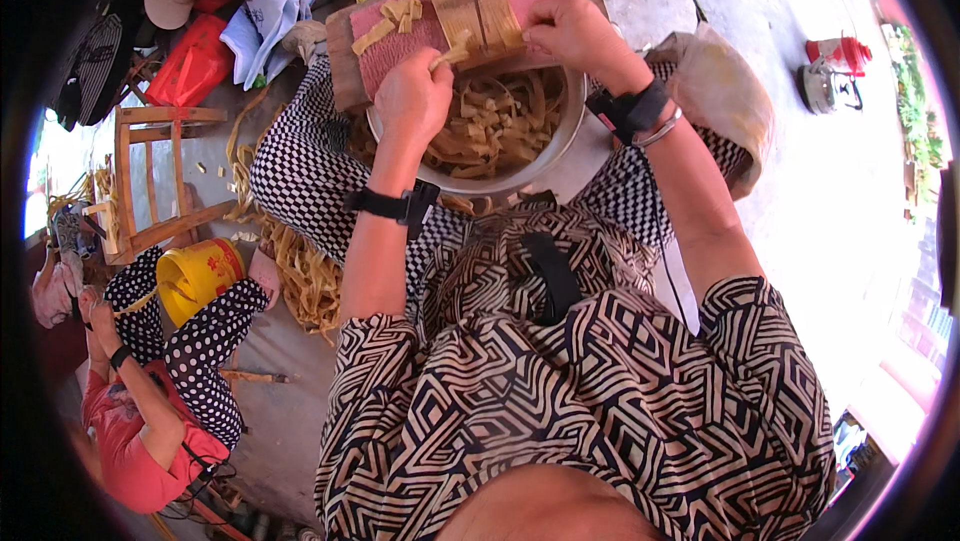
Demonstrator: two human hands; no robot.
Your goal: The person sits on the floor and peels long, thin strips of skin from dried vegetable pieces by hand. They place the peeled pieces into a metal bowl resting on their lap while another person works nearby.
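A wooden board (343,61) covered partly with pink towelling (375,68) lies across a metal basin (571,117). On the board stands a slotted wooden block (469,12). My left hand (414,95) is closed on a short tan strip (454,53) at the block's near left side. My right hand (574,35) is at the block's right, over the cloth, fingertips bent together; whether something thin is between them cannot be told. Cut tan strip pieces (401,14) lie on the cloth at the left. Many tan strips and pieces (495,121) fill the basin below.
Long tan strips (304,278) lie heaped on the floor at the left. Beyond them are a wooden chair frame (180,158), a yellow bucket (199,275) and a seated person (150,421) handling a strip. Plastic bags (196,61) are at upper left; a kettle (821,87) stands far right.
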